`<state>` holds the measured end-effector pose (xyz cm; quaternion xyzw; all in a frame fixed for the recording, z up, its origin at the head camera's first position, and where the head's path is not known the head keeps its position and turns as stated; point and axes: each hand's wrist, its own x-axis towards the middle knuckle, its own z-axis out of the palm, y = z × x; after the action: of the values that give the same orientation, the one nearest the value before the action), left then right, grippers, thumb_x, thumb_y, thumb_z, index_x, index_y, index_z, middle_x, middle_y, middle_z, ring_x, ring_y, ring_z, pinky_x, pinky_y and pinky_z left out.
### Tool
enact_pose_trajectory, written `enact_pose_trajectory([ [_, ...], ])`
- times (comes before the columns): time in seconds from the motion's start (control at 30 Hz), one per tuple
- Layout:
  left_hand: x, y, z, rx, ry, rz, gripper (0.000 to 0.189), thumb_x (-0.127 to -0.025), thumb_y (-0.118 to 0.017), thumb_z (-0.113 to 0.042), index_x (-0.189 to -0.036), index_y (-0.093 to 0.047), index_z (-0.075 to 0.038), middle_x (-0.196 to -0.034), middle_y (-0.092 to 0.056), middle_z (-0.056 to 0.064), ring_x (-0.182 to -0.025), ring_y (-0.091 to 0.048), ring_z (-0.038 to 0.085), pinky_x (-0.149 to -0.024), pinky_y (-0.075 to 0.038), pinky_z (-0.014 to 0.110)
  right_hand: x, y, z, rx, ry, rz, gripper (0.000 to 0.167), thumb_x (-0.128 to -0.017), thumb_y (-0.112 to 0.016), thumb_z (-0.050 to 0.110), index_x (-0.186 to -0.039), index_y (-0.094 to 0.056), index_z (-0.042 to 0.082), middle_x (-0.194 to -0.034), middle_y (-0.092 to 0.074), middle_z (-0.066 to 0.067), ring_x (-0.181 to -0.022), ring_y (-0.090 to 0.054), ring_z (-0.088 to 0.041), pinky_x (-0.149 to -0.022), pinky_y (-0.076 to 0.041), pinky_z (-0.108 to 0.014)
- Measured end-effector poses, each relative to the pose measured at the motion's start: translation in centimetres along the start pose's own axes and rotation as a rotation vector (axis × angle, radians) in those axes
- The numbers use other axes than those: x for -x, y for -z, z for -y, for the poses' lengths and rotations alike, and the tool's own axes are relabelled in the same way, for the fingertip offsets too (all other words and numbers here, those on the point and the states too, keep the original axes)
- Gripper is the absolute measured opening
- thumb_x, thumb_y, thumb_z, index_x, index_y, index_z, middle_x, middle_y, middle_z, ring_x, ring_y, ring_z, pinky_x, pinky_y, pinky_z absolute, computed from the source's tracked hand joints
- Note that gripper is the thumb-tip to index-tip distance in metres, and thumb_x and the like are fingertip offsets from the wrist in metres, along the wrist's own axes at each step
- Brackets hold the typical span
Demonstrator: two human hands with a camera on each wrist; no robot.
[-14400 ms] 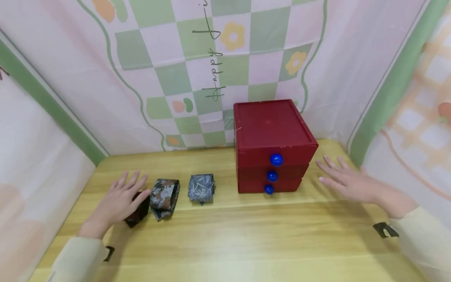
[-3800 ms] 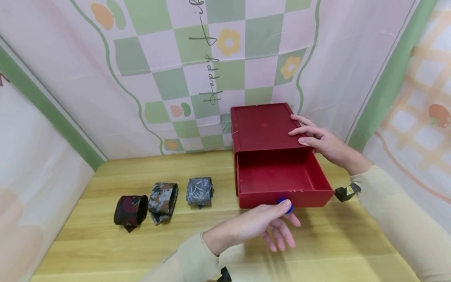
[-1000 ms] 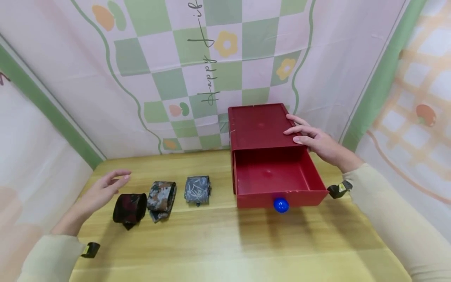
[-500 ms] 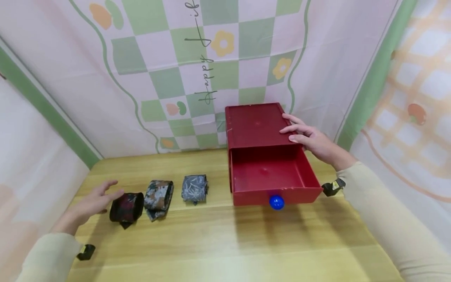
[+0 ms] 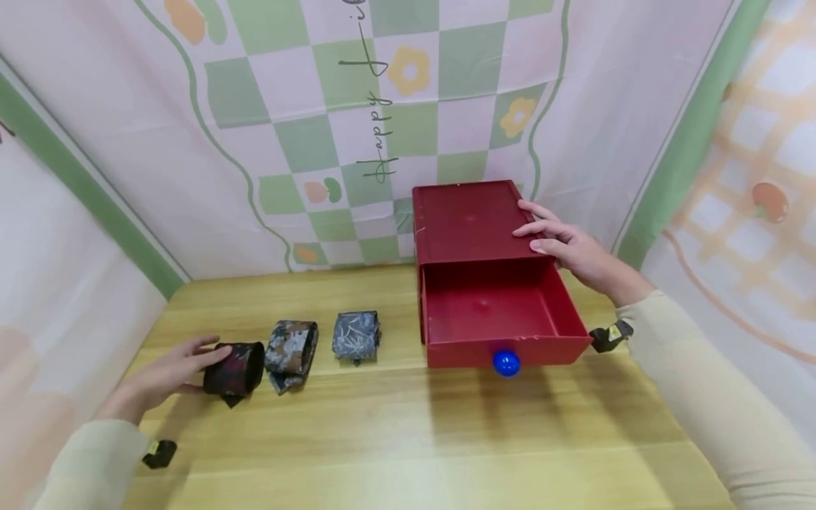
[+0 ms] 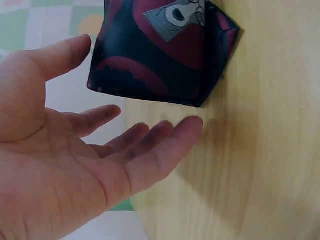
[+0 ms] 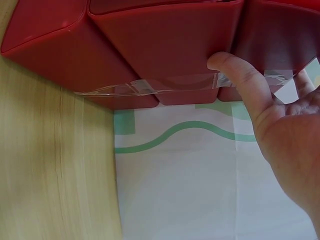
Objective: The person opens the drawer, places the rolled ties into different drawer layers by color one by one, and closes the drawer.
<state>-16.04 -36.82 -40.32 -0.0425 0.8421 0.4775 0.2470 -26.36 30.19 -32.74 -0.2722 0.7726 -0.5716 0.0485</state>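
A dark maroon-patterned rolled-up necktie [image 5: 231, 371] lies at the left of the table. My left hand [image 5: 167, 374] is right at it, thumb on one side and fingers on the other. In the left wrist view, a gap shows between those loosely bent fingers [image 6: 167, 145] and the dark necktie [image 6: 155, 55]. Beside it lie a brown-and-grey floral rolled necktie [image 5: 290, 348] and a grey-blue leaf-patterned one [image 5: 355, 335]. My right hand [image 5: 574, 251] rests on the right top edge of a red drawer box [image 5: 465, 219]. The top drawer [image 5: 487, 312] is pulled out, bare inside.
The drawer's blue round knob [image 5: 506, 363] sticks out toward me. Clear tape [image 7: 145, 87] runs along the box's side. A printed curtain [image 5: 306, 142] stands right behind the wooden table [image 5: 331, 446], and more cloth hangs at both sides.
Since the earliest frame, the top drawer came out, with my left hand at its knob, and my right hand moved onto the box. Lately my left hand lowered to the dark necktie.
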Motion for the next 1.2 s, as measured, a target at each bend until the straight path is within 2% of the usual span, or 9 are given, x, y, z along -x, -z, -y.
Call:
enact_pose_trajectory([
  [0.3, -0.3, -0.1, 0.7, 0.083, 0.007, 0.001, 0.087, -0.106, -0.053, -0.041, -0.158, -0.002, 0.008, -0.156, -0.008, 0.042, -0.14, -0.022, 0.059, -0.091, -0.055, 0.053, 0.0, 0.0, 0.2, 0.007, -0.017, -0.002, 0.031, -0.106, -0.051, 0.012, -0.133, -0.062, 0.001, -0.168, -0.015, 0.006, -0.145, -0.019, -0.018, -0.084, -0.052, -0.022],
  [0.57, -0.2, -0.4, 0.9, 0.079, -0.001, 0.018, 0.086, -0.104, -0.058, -0.039, -0.159, -0.007, 0.004, -0.157, -0.013, 0.039, -0.142, -0.021, 0.058, -0.093, -0.053, 0.055, 0.1, 0.2, -0.1, 0.013, -0.011, -0.004, 0.03, -0.106, -0.051, 0.011, -0.132, -0.062, 0.001, -0.168, -0.015, 0.006, -0.145, -0.02, -0.016, -0.082, -0.051, -0.021],
  [0.7, -0.1, -0.3, 1.4, 0.088, -0.019, 0.013, 0.082, -0.104, -0.058, -0.036, -0.158, -0.013, 0.005, -0.152, -0.024, 0.039, -0.136, -0.035, 0.054, -0.092, -0.054, 0.055, 0.0, 0.2, 0.1, 0.006, -0.011, 0.0, 0.03, -0.106, -0.051, 0.011, -0.132, -0.063, 0.002, -0.168, -0.015, 0.005, -0.145, -0.02, -0.016, -0.082, -0.051, -0.022],
  [0.9, -0.2, -0.1, 2.3, 0.103, -0.034, 0.023, 0.073, -0.102, -0.061, -0.031, -0.154, -0.023, 0.005, -0.142, -0.044, 0.031, -0.122, -0.055, 0.036, -0.089, -0.055, 0.051, 0.0, 0.1, 0.3, -0.009, -0.006, -0.003, 0.03, -0.106, -0.051, 0.009, -0.132, -0.063, 0.001, -0.168, -0.015, 0.004, -0.145, -0.02, -0.018, -0.083, -0.051, -0.022],
  [1.03, -0.2, 0.2, 2.7, 0.126, -0.03, 0.033, 0.074, -0.102, -0.062, -0.028, -0.154, -0.021, 0.005, -0.143, -0.042, 0.032, -0.114, -0.06, 0.03, -0.088, -0.056, 0.048, 0.1, 0.1, 0.2, -0.01, -0.006, -0.001, 0.03, -0.106, -0.051, 0.009, -0.132, -0.063, 0.001, -0.168, -0.015, 0.004, -0.145, -0.02, -0.018, -0.084, -0.051, -0.022],
  [1.2, -0.3, 0.3, 3.0, 0.164, -0.038, 0.05, 0.08, -0.1, -0.064, -0.023, -0.156, -0.015, 0.003, -0.145, -0.036, 0.035, -0.108, -0.063, 0.03, -0.088, -0.056, 0.047, -0.1, 0.0, 0.2, 0.006, -0.016, 0.0, 0.03, -0.106, -0.051, 0.011, -0.132, -0.063, 0.002, -0.168, -0.015, 0.006, -0.145, -0.021, -0.017, -0.082, -0.051, -0.022],
])
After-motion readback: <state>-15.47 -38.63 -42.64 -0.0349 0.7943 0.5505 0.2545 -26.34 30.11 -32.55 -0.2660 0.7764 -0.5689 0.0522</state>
